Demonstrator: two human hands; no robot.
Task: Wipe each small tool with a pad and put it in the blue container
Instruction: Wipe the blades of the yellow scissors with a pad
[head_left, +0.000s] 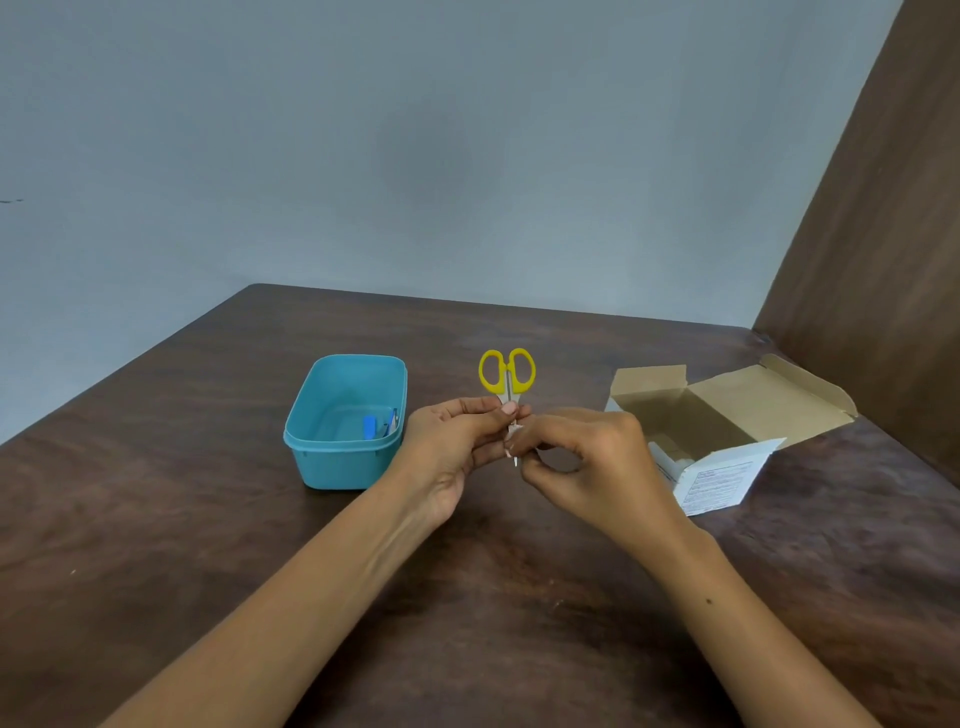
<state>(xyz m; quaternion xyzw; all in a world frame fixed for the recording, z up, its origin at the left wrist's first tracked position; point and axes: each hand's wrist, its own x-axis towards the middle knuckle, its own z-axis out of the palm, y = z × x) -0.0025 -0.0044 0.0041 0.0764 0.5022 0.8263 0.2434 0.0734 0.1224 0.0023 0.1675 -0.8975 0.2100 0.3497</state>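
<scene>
Head view: yellow-handled scissors (507, 370) held above the desk (208, 519), just right of the blue container (311, 457). Left hand (447, 447) grips the blades below the handles; right hand (587, 462) pinches a small white pad (513, 431) against them. Container already holds at least two small tools (382, 423). Judgement: wiping in progress, placing outstanding.

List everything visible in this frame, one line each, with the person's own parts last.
scissors: 1, yellow handles, held upright above table centre
pad: 1, white, pinched around the scissor blades
blue container: 1, teal-blue, on table at left
small tools: a few, blue and metal, inside the container
cardboard box: 1, white outside, open, on table at right
table: 1, dark brown
left hand: holds the scissors
right hand: pinches the pad
</scene>
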